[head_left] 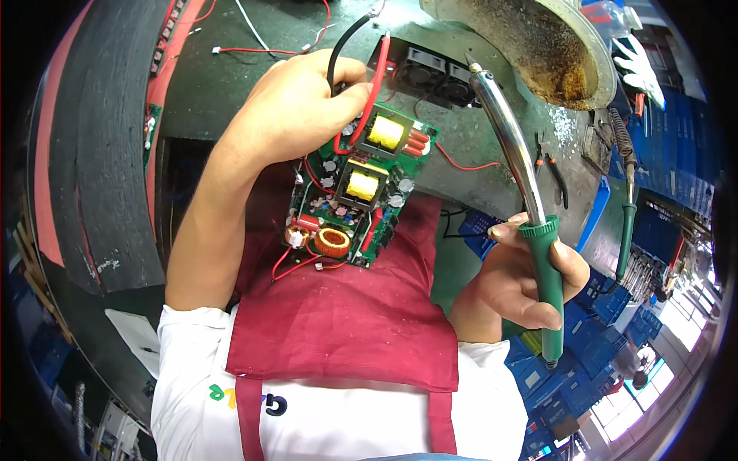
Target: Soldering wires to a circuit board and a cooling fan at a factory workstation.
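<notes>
My left hand point(296, 104) is closed at the far end of a green circuit board point(315, 206), its thumb and forefinger beside a thick black wire point(338, 54) and a thick red wire point(378, 84). Its other fingertips are hidden. The board carries two yellow-wrapped transformers point(363, 184) and a copper-wound ring coil point(333, 243), and its near end overhangs my apron. In my right hand point(511, 280), fingers wrap round the green handle of a soldering iron point(525, 165). The iron's bent metal barrel points away from me, its tip apart from the board, near a panel with two black fans point(434, 71).
A stained metal pan point(550, 54) stands at the far right of the bench. Nearby lie pliers point(552, 170), a second green-handled iron point(626, 230) and a white glove point(639, 71). Loose wires point(265, 51) cross the far bench. A black belt point(108, 146) runs along the left.
</notes>
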A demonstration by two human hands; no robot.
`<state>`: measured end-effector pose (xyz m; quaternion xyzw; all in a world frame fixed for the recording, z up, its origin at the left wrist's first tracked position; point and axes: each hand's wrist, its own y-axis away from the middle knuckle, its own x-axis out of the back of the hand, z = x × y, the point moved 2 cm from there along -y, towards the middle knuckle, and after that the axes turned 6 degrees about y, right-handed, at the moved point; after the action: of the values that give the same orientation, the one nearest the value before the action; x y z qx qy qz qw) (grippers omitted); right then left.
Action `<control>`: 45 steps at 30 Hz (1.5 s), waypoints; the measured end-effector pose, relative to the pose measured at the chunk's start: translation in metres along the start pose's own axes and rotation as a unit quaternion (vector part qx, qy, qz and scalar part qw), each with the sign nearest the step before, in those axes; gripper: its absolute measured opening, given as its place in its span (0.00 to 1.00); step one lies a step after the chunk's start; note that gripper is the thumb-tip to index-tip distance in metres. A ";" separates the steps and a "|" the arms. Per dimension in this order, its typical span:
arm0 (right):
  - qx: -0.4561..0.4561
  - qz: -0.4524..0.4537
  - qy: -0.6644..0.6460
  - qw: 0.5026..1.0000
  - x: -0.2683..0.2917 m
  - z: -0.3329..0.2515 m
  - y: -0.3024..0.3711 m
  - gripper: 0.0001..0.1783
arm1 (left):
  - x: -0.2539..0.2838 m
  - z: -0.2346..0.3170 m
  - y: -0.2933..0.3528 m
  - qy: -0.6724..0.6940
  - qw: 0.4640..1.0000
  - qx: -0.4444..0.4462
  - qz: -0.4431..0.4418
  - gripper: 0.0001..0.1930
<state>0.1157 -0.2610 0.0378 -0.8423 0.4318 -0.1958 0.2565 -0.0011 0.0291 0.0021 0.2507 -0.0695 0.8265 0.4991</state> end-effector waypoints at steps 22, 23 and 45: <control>0.024 -0.005 0.042 0.999 -0.013 -0.007 -0.002 0.46 | -0.019 0.014 0.012 0.103 0.962 -0.110 0.228 0.08; 0.032 -0.007 0.039 0.999 -0.015 -0.007 -0.003 0.46 | -0.022 0.014 0.011 0.100 0.959 -0.121 0.236 0.06; 0.041 -0.135 0.088 0.986 -0.031 0.010 -0.003 0.48 | -0.026 0.014 0.008 -0.036 0.954 -0.158 0.253 0.07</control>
<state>0.1058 -0.2311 0.0285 -0.8611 0.3265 -0.3197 0.2227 0.0069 -0.0006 0.0031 0.1723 -0.2785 0.8944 0.3046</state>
